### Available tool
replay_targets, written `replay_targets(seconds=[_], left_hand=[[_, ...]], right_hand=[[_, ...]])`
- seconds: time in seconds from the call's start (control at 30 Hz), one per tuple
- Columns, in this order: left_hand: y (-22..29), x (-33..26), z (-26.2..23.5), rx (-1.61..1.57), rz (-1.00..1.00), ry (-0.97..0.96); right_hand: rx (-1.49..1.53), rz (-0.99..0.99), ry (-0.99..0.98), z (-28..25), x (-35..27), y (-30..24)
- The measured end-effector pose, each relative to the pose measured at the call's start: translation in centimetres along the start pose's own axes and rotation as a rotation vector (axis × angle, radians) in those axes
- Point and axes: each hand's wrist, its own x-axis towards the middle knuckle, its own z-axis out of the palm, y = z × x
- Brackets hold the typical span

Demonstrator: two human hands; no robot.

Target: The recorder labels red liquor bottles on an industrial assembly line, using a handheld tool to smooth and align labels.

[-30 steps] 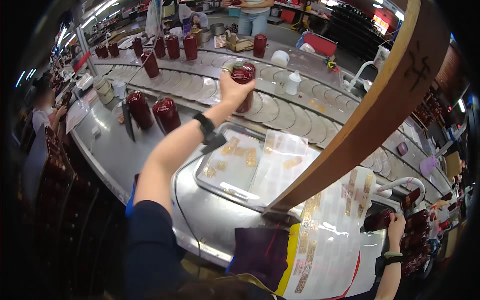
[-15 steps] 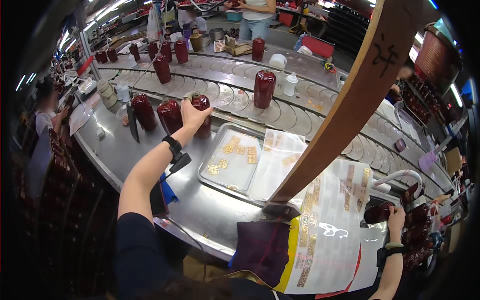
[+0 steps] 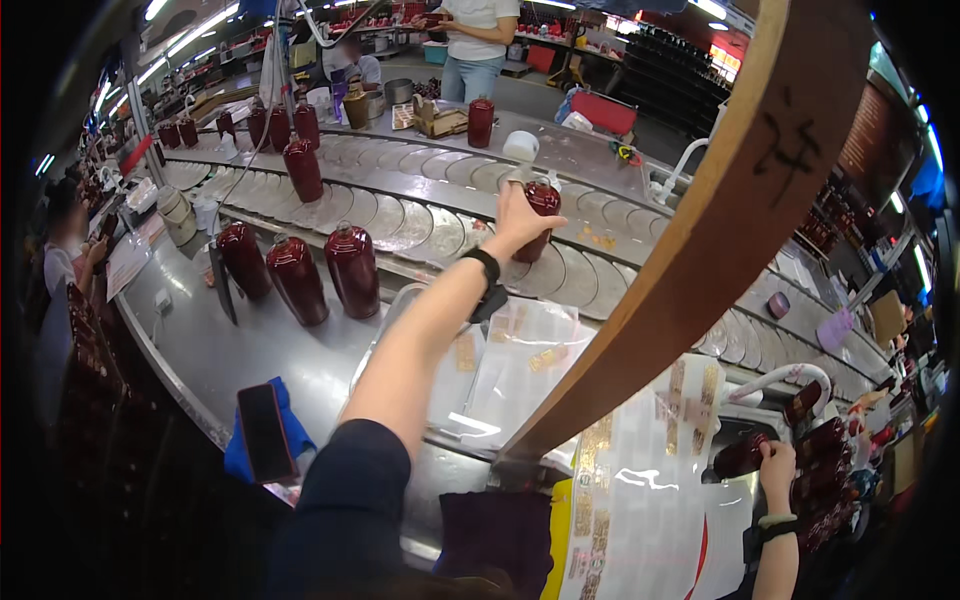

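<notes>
My left hand (image 3: 515, 215) reaches out over the conveyor with its fingers round the upper part of a glossy dark red bottle (image 3: 540, 225), which stands upright on the belt. Low at the right, my right hand (image 3: 777, 465) grips another dark red bottle (image 3: 738, 457), lying tilted over a sink-like basin. Three more such bottles stand on the metal table to the left, the nearest to my left arm being a bottle (image 3: 352, 270) with a narrow neck. Under my left forearm, a tray (image 3: 440, 440) is partly hidden. Beside it lie clear sheets (image 3: 520, 385) with gold stickers.
A brown wooden post (image 3: 690, 250) slants across the bench. Large sticker sheets (image 3: 640, 480) lie right of its foot. A curved white tap (image 3: 790, 372) rises by the basin. A phone (image 3: 267, 432) rests on blue cloth. Another person (image 3: 480, 45) stands beyond the conveyor.
My left hand has left the bottle on the table and moved right to the one on the conveyor. My right hand still holds its bottle. The view has shifted.
</notes>
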Motion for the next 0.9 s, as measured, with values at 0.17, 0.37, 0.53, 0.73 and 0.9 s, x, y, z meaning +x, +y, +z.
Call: replay_targets(seconds=[0.17,0.37,0.53,0.73,0.9], left_hand=[[1.4,-0.7,3.6,-0.098,-0.050,0.031],[4.5,-6.4,-4.4,-0.342,0.172,0.019],[8.4,-12.5,-20.2,-0.341,-0.004,-0.066],[3.9,-18.1,-31.6,-0.171,-0.018,0.146],[0.0,-20.9,-34.0,-0.079,-0.113,0.208]], right_hand=[[0.007,-0.004,-0.047,-0.9,0.2,-1.5],[-0.017,0.016,-0.057,-0.5,0.8,0.9],[-0.023,-0.007,-0.026,0.1,1.2,1.4],[-0.002,-0.018,-0.001,0.9,0.9,2.6],[-0.024,0.040,-0.077,0.5,1.4,1.2]])
